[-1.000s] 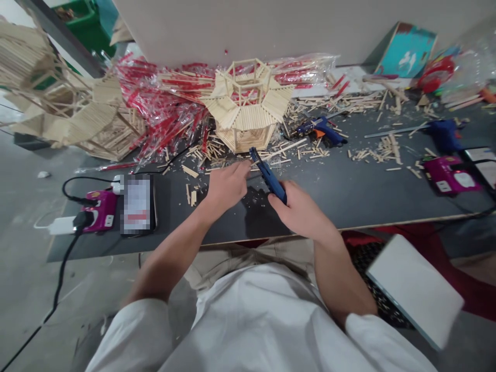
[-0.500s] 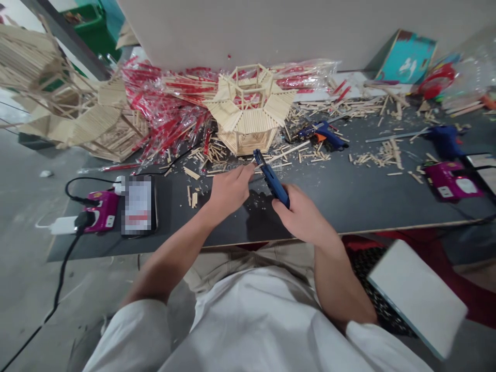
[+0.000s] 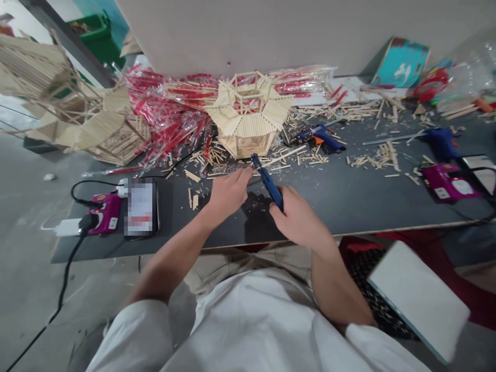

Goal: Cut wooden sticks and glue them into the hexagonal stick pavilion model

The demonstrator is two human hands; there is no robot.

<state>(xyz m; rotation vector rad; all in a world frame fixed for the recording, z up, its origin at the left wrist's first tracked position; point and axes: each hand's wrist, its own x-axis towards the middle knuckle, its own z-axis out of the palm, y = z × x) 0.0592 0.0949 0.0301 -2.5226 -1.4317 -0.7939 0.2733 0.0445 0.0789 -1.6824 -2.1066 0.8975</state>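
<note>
My left hand (image 3: 229, 194) is over the dark table, its fingertips pinched at what looks like a thin wooden stick, mostly hidden by the fingers. Right at those fingertips is the head of a blue-handled cutter (image 3: 270, 187). My right hand (image 3: 297, 214) is wrapped round the cutter's handles, which point back toward me. Just beyond both hands stands a small pavilion model (image 3: 253, 125) built of wooden sticks, with sloping roof panels and an open frame on top. Short cut sticks (image 3: 194, 199) lie to the left of my left hand.
Red-and-clear plastic wrappers (image 3: 166, 111) are heaped behind. A blue glue gun (image 3: 327, 139) lies right of the model, another glue gun (image 3: 442, 144) farther right. A phone (image 3: 140, 209) and a purple power adapter (image 3: 105, 213) sit left. Larger stick models (image 3: 89, 126) stand at far left.
The view has shifted slightly. Both hands keep the same hold, and the cutter's head stays at my left fingertips.
</note>
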